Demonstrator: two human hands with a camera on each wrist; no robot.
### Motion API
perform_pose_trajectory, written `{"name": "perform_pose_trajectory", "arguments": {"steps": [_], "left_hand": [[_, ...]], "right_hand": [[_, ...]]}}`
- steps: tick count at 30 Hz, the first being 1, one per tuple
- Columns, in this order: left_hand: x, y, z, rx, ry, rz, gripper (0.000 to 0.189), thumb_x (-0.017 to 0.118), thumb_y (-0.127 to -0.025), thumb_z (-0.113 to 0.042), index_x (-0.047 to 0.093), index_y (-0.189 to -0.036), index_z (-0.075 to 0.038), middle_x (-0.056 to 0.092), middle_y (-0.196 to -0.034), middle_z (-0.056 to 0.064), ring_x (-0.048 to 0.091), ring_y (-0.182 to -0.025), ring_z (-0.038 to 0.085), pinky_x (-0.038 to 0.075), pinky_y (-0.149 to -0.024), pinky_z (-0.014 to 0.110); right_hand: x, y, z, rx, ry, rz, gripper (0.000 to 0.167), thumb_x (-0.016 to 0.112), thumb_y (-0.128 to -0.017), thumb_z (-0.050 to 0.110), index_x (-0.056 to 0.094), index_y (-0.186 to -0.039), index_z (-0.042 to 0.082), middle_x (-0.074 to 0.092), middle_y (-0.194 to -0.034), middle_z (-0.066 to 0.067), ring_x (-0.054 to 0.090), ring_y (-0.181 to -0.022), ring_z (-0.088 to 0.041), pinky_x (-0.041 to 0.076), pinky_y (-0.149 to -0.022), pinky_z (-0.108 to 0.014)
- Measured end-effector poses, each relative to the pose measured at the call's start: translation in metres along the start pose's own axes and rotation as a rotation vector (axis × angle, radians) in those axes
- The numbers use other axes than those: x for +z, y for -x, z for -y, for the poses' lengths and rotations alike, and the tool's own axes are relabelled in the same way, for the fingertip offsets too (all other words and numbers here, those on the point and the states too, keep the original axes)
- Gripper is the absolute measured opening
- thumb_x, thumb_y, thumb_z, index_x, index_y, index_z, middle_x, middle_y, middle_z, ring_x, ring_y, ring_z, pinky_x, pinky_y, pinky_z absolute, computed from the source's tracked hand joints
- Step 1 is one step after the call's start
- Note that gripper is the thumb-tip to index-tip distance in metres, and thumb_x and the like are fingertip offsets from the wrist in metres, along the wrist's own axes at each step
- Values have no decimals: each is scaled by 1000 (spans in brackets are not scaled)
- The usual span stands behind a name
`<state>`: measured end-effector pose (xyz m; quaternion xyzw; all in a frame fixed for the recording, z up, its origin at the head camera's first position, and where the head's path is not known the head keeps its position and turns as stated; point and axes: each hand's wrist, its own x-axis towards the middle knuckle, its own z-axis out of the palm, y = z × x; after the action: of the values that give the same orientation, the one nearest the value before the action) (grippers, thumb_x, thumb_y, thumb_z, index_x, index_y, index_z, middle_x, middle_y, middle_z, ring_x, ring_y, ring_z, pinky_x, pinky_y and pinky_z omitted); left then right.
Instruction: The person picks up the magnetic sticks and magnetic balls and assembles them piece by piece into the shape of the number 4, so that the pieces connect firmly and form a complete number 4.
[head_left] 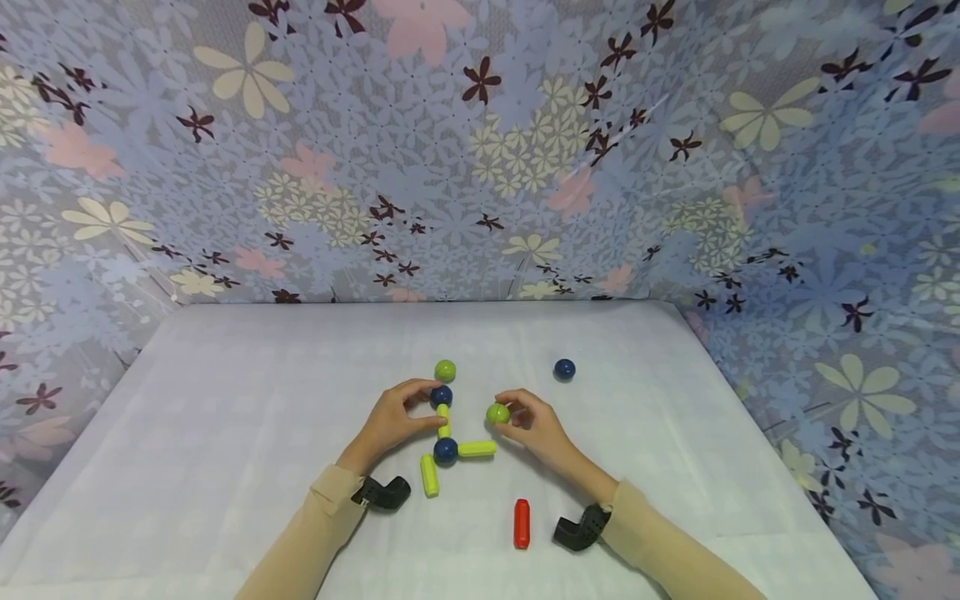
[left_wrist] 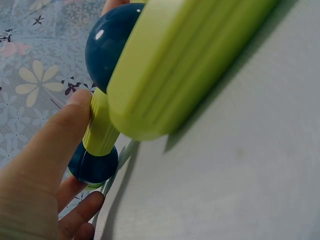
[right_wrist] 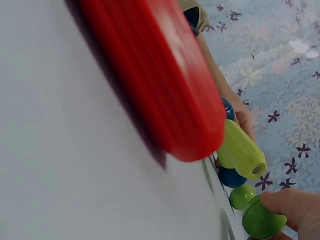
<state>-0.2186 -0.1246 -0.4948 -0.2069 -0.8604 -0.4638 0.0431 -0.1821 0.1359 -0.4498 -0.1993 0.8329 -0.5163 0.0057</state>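
My left hand (head_left: pixel 395 419) grips an L-shaped piece made of toy balls and rods. Its fingers are at the far blue ball (head_left: pixel 441 396) and its thumb presses the yellow-green rod (left_wrist: pixel 101 125) below it. That rod runs to a second blue ball (head_left: pixel 446 451), from which another yellow-green rod (head_left: pixel 477 449) points right. To the right of this piece, my right hand (head_left: pixel 537 427) pinches a green ball (head_left: pixel 497 413) between thumb and fingers. In the right wrist view the held green ball (right_wrist: pixel 262 220) shows a seam line, and the sideways rod (right_wrist: pixel 243 150) has a hole in its end.
A loose green ball (head_left: pixel 446 371) lies just beyond the left fingertips. Farther right is a loose blue ball (head_left: pixel 565 369). Nearer the person lie a yellow-green rod (head_left: pixel 429 476) and a red rod (head_left: pixel 522 523). A flowered cloth (head_left: pixel 420 167) hangs behind the white table (head_left: pixel 247 375).
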Motion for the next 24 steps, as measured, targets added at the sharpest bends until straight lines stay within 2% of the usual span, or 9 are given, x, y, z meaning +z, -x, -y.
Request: {"name": "perform_pose_trajectory", "arguments": {"steps": [5, 6, 12, 14, 20, 24], "left_hand": [[0, 0, 0, -6, 13, 1, 55, 82, -73, -28, 63, -122, -16, 67, -111, 2, 61, -99, 16, 51, -86, 32], [0, 0, 0, -8, 13, 2, 55, 82, -73, -29, 63, -122, -16, 67, -111, 2, 60, -99, 16, 51, -86, 32], [-2, 0, -2, -23, 12, 12, 55, 82, -73, -29, 62, -123, -16, 66, -116, 2, 60, -101, 17, 51, -88, 33], [-2, -1, -3, -28, 11, 13, 55, 82, -73, -29, 63, -123, -16, 66, -117, 2, 60, -101, 17, 51, -87, 33], [-2, -1, -3, -33, 10, 17, 55, 82, -73, -29, 63, -123, -16, 66, -117, 2, 60, -100, 17, 50, -86, 31], [-2, 0, -2, -27, 11, 12, 55, 82, -73, -29, 63, -122, -16, 66, -117, 2, 61, -100, 17, 50, -86, 31]], "right_hand": [[-2, 8, 4, 12, -1, 13, 40, 69, -81, -3, 57, -119, -9, 62, -114, -22, 59, -95, -29, 54, -78, -32], [-2, 8, -1, 15, 0, 15, 40, 70, -81, -1, 57, -119, -7, 62, -115, -21, 59, -95, -28, 54, -78, -31], [0, 11, -32, 16, 0, 8, 41, 74, -81, 8, 60, -120, 2, 64, -114, -12, 58, -92, -10, 52, -77, -20], [-1, 13, -32, 14, 1, 4, 41, 74, -81, 8, 60, -119, 3, 64, -114, -11, 58, -91, -8, 52, -77, -21], [-3, 18, -31, 17, 20, -9, 42, 76, -77, 2, 62, -117, 3, 64, -111, -11, 57, -91, -11, 51, -77, -22], [-3, 23, -26, 44, 50, 11, 44, 76, -75, -2, 62, -117, 1, 62, -108, -12, 56, -89, -21, 51, -77, -25]]}}
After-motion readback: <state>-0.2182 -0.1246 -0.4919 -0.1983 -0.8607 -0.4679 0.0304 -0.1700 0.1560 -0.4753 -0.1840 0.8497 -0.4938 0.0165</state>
